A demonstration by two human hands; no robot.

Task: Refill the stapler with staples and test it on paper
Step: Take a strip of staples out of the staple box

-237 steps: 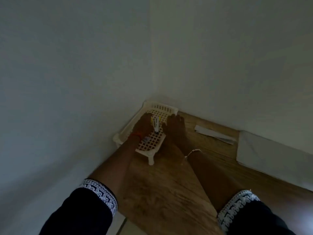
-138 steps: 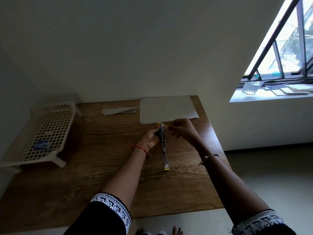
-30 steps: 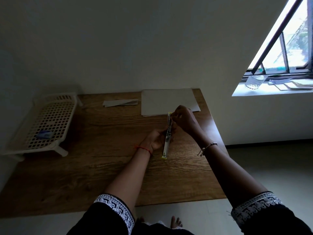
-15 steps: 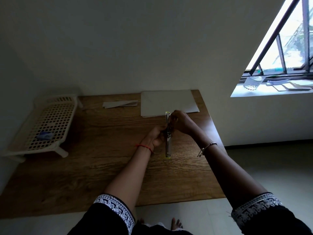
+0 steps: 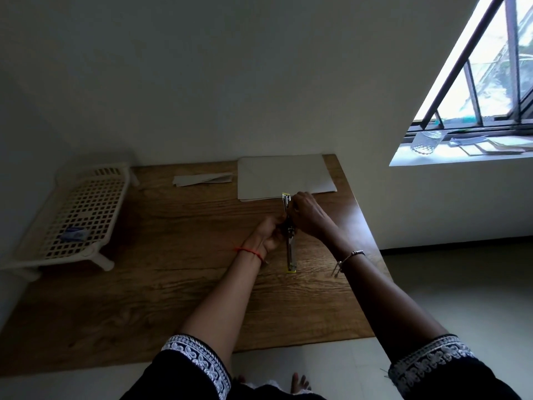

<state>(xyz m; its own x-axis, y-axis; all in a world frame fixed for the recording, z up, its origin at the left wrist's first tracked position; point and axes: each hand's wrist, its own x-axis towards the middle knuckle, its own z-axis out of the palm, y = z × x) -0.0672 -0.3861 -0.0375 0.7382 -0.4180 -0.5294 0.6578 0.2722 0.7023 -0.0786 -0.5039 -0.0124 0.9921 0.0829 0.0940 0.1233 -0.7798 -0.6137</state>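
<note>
Between left hand [image 5: 269,233] and right hand [image 5: 307,216], opened stapler [image 5: 290,249], middle hidden

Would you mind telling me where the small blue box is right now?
In the head view, the small blue box lies inside the white lattice tray at the table's left end, well away from both hands.

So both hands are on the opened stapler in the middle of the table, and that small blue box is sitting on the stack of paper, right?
Not quite. The head view shows the small blue box in the white basket at the table's left end, not on the stack of paper. The rest holds: left hand and right hand hold the opened stapler.
</note>
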